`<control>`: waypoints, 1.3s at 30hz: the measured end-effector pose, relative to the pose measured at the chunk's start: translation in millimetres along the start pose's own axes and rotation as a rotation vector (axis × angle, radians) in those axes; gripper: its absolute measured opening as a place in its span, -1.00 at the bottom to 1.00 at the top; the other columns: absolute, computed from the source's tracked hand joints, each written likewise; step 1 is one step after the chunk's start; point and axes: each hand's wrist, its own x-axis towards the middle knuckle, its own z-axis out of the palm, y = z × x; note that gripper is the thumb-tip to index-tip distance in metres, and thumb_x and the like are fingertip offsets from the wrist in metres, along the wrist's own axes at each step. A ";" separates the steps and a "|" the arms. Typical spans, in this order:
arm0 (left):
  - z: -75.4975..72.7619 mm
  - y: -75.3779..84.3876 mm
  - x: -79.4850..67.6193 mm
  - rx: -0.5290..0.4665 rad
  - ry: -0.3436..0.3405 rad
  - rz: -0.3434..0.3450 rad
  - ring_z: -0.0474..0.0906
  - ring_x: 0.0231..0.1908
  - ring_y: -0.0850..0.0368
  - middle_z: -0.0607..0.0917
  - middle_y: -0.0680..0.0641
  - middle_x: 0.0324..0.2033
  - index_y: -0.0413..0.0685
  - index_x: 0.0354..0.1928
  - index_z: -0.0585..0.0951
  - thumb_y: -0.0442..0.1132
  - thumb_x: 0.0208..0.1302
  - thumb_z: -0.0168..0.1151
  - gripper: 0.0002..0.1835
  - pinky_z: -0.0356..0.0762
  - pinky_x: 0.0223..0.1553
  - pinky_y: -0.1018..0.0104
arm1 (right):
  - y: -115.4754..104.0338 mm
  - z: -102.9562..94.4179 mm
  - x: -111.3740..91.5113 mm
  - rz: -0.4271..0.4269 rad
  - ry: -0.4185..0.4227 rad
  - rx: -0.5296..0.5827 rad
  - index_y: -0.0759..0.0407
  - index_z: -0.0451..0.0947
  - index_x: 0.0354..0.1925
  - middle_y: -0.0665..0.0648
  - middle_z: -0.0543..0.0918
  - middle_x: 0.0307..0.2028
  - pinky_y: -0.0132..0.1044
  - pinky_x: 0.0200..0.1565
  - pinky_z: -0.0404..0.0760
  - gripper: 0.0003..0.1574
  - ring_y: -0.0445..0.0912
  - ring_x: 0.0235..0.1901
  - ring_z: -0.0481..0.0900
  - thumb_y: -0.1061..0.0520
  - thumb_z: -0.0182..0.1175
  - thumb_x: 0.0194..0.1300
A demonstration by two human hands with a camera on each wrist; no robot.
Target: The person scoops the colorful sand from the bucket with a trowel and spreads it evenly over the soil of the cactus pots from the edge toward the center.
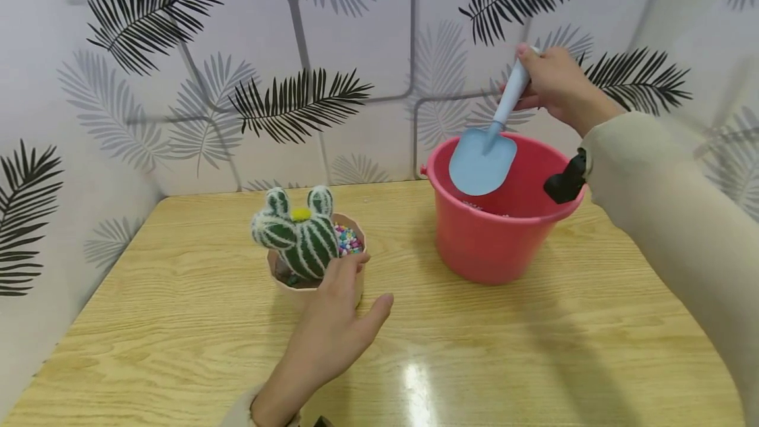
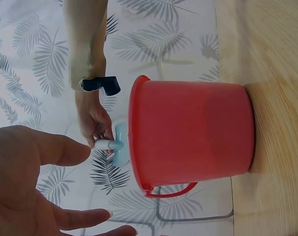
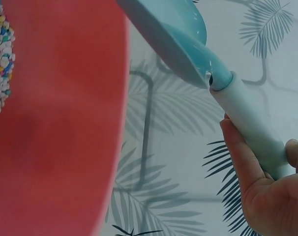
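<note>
My right hand (image 1: pixel 560 87) grips the pale handle of a small light-blue shovel (image 1: pixel 481 162), its blade tilted down over the mouth of a red bucket (image 1: pixel 489 249). The right wrist view shows thumb and fingers around that handle (image 3: pixel 252 125), and small multicoloured pebbles (image 3: pixel 0 69) inside the bucket. My left hand (image 1: pixel 329 331) is at the near right side of a peach-coloured pot (image 1: pixel 290 296), fingers extended and thumb spread away; it overlaps the pot's rim. A knitted green-and-white cactus (image 1: pixel 311 246) stands in the pot, with colourful pebbles (image 1: pixel 348 240) beside it.
Both containers stand on a light wood-grain table (image 1: pixel 166 321), the bucket to the right of the pot. Behind them rises a pale wall covering (image 1: pixel 367 38) printed with dark and grey leaves. The bucket's red handle (image 2: pixel 176 191) hangs at its side.
</note>
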 end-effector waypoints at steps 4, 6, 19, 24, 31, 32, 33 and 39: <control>3.1 3.5 2.5 -0.004 -0.023 -0.005 0.49 0.03 -0.05 0.47 -0.19 0.11 -0.19 0.22 0.36 -0.06 0.28 0.18 -0.45 0.51 0.01 0.00 | 5.5 -6.7 0.5 0.001 0.010 -0.017 0.22 0.22 0.04 0.04 0.55 -0.40 -0.32 -0.45 0.68 -0.44 -0.19 -0.53 0.69 -0.21 -0.12 0.41; 4.8 5.1 4.1 -0.006 -0.031 0.000 0.48 0.08 -0.06 0.47 -0.19 0.11 -0.19 0.22 0.36 -0.05 0.28 0.17 -0.44 0.49 0.05 -0.01 | 9.2 -10.0 0.7 0.000 0.009 -0.029 0.27 0.17 0.18 0.02 0.55 -0.41 -0.29 -0.41 0.68 -0.33 -0.19 -0.54 0.69 -0.22 -0.11 0.40; 16.6 12.9 23.8 -0.054 -0.082 -0.002 0.42 0.16 -0.08 0.44 -0.19 0.17 -0.20 0.28 0.30 -0.05 0.29 0.15 -0.39 0.42 0.15 -0.02 | 37.2 -24.5 -1.3 -0.008 0.014 -0.128 0.14 0.28 -0.08 -0.06 0.57 -0.43 -0.33 -0.37 0.68 -0.48 -0.25 -0.52 0.68 -0.27 -0.10 0.37; 21.7 14.2 31.6 -0.063 -0.076 0.004 0.43 0.14 -0.09 0.44 -0.20 0.18 -0.20 0.28 0.30 -0.04 0.28 0.14 -0.39 0.43 0.14 -0.01 | 44.1 -27.8 -0.9 -0.012 0.025 -0.174 0.09 0.29 -0.09 -0.09 0.56 -0.40 -0.37 -0.36 0.67 -0.50 -0.28 -0.51 0.68 -0.29 -0.13 0.36; 28.1 13.7 41.4 -0.089 -0.076 0.035 0.43 0.12 -0.08 0.44 -0.21 0.14 -0.22 0.28 0.28 -0.07 0.28 0.16 -0.39 0.44 0.14 0.04 | 51.1 -33.9 0.7 -0.007 0.019 -0.233 0.24 0.26 0.14 -0.15 0.58 -0.45 -0.37 -0.34 0.67 -0.31 -0.32 -0.49 0.65 -0.28 -0.15 0.38; 29.0 13.8 42.9 -0.091 -0.077 0.040 0.42 0.12 -0.08 0.44 -0.21 0.13 -0.22 0.28 0.28 -0.07 0.28 0.16 -0.39 0.44 0.14 0.04 | 52.3 -34.8 0.7 -0.005 0.019 -0.243 0.26 0.25 0.16 -0.14 0.59 -0.45 -0.36 -0.32 0.68 -0.29 -0.31 -0.48 0.65 -0.29 -0.15 0.38; 30.1 13.7 44.6 -0.093 -0.077 0.044 0.42 0.12 -0.08 0.44 -0.22 0.13 -0.23 0.29 0.27 -0.07 0.28 0.16 -0.38 0.44 0.14 0.04 | 53.7 -35.5 0.8 -0.004 0.021 -0.253 0.26 0.24 0.17 -0.14 0.59 -0.44 -0.36 -0.31 0.67 -0.28 -0.31 -0.48 0.65 -0.29 -0.15 0.38; 37.8 13.0 54.3 -0.043 -0.035 0.049 0.43 0.08 -0.10 0.42 -0.24 0.14 -0.25 0.31 0.24 -0.03 0.28 0.18 -0.32 0.45 0.13 0.04 | 60.4 -38.2 1.5 -0.013 0.021 -0.288 0.21 0.29 0.05 -0.09 0.60 -0.38 -0.31 -0.22 0.66 -0.39 -0.32 -0.45 0.65 -0.27 -0.16 0.40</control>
